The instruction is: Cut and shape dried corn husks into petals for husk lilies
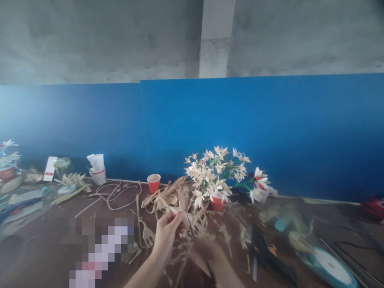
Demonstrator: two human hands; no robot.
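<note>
Near the middle of the table, my left hand (169,231) pinches a pale strip of dried husk (180,213) between thumb and fingers. Just to its right is my right hand (205,254), smeared by motion, closed around dark scissors (192,230) whose narrow blades point up toward the husk strip. Behind both hands lies a heap of dried husks (171,194). White husk flowers (214,172) with green stems stand in a red cup (218,203) behind and right of the hands. Cut scraps (225,236) are scattered around them.
An empty red cup (154,183), a white cord (112,200) and a white cup with tissue (98,176) sit left of the heap. On the right are a black tool (270,256) and a ribbon spool (331,266). A blue partition (255,116) stands behind.
</note>
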